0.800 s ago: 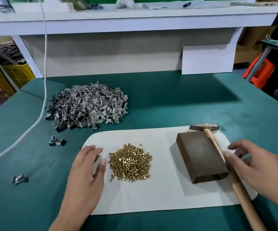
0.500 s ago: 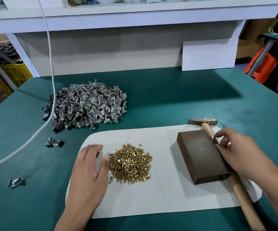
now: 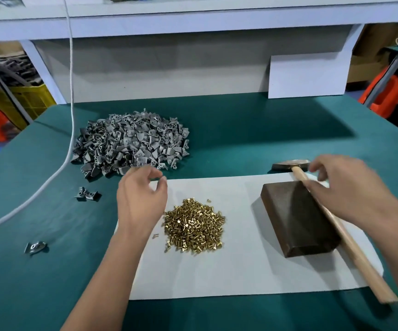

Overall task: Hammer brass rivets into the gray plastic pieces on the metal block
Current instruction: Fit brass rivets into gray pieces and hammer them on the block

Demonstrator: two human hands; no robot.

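Note:
A dark metal block (image 3: 298, 216) lies on the right of a white mat (image 3: 240, 273), with nothing on top of it. A hammer (image 3: 353, 254) with a wooden handle lies along the block's right side, its head (image 3: 288, 164) at the far end. My right hand (image 3: 350, 192) hovers over the handle near the head, fingers loosely bent and the thumb touching the wood. A heap of brass rivets (image 3: 193, 228) sits mid-mat. My left hand (image 3: 140, 201) is raised left of the rivets, fingers loosely curled and holding nothing. Beyond it is a pile of gray plastic pieces (image 3: 131, 144).
Two loose gray pieces (image 3: 87, 193) and a single one (image 3: 35, 247) lie on the green table at the left. A white cord (image 3: 70, 103) hangs down and trails across the left side. A white panel (image 3: 307, 75) leans at the back right.
My left hand lifted off the mat and moved away from me toward the gray pile, its fingers curling. My right hand slid up the hammer handle toward the head.

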